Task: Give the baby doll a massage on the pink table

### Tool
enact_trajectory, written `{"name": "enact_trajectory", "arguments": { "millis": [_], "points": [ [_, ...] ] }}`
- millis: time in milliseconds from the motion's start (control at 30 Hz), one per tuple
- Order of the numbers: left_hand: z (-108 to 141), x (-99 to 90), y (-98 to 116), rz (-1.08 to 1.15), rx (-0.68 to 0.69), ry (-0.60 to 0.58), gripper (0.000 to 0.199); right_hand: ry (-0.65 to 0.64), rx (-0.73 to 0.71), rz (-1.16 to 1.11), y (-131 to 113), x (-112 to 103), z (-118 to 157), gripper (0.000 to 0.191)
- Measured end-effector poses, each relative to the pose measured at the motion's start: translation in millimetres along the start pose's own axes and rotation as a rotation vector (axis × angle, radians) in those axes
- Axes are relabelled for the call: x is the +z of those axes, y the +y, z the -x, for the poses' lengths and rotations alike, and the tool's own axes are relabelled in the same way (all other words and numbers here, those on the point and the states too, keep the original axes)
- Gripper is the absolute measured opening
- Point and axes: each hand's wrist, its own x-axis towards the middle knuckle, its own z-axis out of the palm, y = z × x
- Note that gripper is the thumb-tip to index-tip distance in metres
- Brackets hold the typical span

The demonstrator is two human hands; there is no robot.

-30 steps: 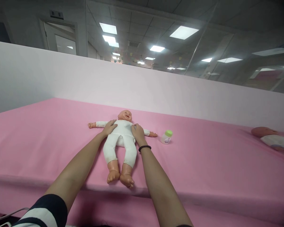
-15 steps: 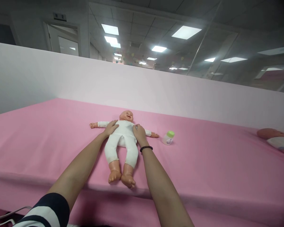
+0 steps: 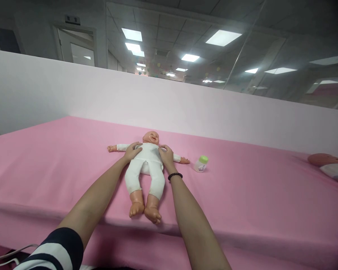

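Note:
A baby doll [image 3: 150, 153] with a white cloth body lies on its back, head toward the wall, arms stretched out sideways and bare feet toward me. My left hand [image 3: 132, 151] is closed on the doll's chest at its shoulder, on the left of the view. On the opposite side, my right hand [image 3: 166, 154] grips the other shoulder, with thumb and fingers curled at the white cloth. Some fingertips are hard to make out. Just right of the doll's hand stands a small clear bottle [image 3: 200, 166] with a green cap [image 3: 203, 159].
A pink sheet [image 3: 250, 195] covers the padded surface. Behind it runs a low white wall [image 3: 169, 103] with glass above. Another doll [image 3: 328, 165] lies at the far right edge. White cables [image 3: 8, 257] show at the bottom left.
My right hand's fingers have shifted slightly and reach a little higher on the doll's shoulder. The left hand keeps its place, and the doll and bottle lie as before.

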Motion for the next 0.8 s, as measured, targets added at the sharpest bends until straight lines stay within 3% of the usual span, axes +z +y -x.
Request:
{"name": "enact_trajectory", "arguments": {
  "millis": [400,600,800],
  "points": [
    [0.4,-2.6,-5.5,-0.028,0.021,0.023,0.041,-0.021,-0.073,-0.036,0.5,0.6,2.9,0.018],
    [1.0,-1.8,-5.0,-0.022,0.036,0.025,0.037,-0.159,-0.089,-0.014,0.0,-9.0,6.2,0.037],
    [1.0,-1.5,-5.1,-0.015,0.046,0.024,0.036,-0.221,-0.075,-0.063,6.2,-10.0,0.3,0.041]
  ]
}}
